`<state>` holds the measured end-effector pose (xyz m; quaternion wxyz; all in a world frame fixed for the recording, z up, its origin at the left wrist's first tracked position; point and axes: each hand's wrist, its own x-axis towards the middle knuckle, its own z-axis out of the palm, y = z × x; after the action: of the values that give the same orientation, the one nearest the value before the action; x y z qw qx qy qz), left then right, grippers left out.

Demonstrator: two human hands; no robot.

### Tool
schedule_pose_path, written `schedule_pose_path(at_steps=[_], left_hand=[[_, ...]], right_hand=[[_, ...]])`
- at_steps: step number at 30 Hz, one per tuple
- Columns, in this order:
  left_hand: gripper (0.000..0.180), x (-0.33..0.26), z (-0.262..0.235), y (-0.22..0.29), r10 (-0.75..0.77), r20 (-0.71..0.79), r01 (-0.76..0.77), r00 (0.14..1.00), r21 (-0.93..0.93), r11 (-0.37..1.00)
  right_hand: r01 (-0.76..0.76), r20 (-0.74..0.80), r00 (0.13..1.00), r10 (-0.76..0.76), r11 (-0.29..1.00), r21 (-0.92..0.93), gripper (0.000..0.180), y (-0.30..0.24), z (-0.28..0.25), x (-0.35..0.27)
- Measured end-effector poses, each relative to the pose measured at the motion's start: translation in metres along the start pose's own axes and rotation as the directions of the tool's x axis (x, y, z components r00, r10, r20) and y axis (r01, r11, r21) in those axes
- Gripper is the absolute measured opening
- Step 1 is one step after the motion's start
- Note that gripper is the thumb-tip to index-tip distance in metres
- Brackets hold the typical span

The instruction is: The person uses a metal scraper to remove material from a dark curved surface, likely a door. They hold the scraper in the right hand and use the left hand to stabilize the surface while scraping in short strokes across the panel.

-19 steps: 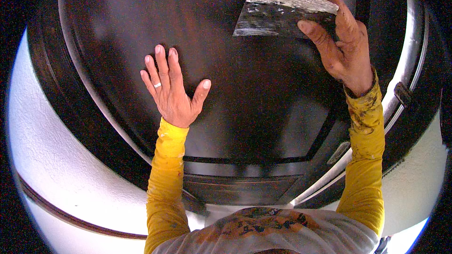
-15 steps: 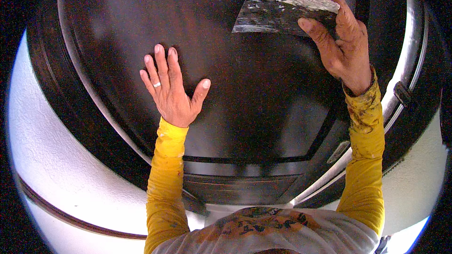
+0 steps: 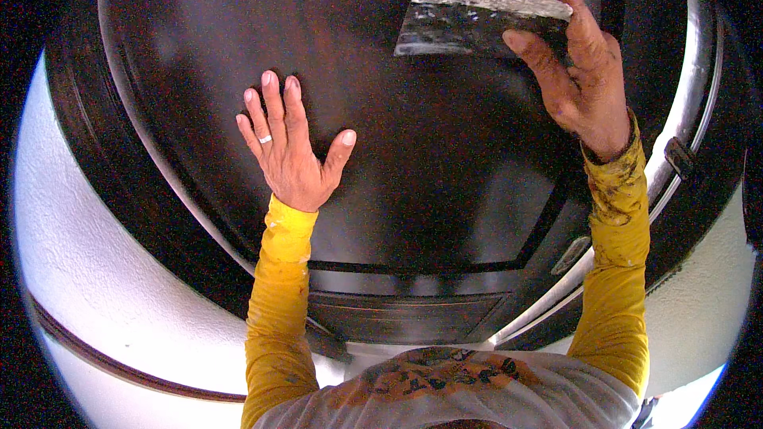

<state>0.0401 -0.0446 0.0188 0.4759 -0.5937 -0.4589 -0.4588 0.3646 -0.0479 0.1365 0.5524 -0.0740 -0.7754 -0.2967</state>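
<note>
A pale-edged dark slab (image 3: 465,25) is pinched in the right hand (image 3: 584,83) toward the right edge of the door (image 3: 445,175), its long axis pointed leftward across it; whether contact is made cannot be told. The left hand (image 3: 294,151), spread wide, is held lower over the door, well apart from the slab.

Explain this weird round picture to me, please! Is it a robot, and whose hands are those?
No robot here: those belong to a person in yellow sleeves. The camera sits on the person's head, looking down; its very wide lens bends straight edges. In front is a dark panelled surface, probably a door. The left hand, wearing a pale ring, is spread out and seems to rest flat on it. The right hand grips a flat dark piece with a streaky whitish edge; I can't tell exactly what it is.
</note>
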Motion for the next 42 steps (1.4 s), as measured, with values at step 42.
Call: schedule_pose_path(at_steps=[42], left_hand=[[0.083, 0.002, -0.003, -0.006, -0.018, -0.035, 0.017, 0.999, -0.039, 0.999]], right_hand=[[-0.165, -0.077, 0.982, 0.175, 0.979, 0.123, 0.031, 0.004, 0.013, 0.006]])
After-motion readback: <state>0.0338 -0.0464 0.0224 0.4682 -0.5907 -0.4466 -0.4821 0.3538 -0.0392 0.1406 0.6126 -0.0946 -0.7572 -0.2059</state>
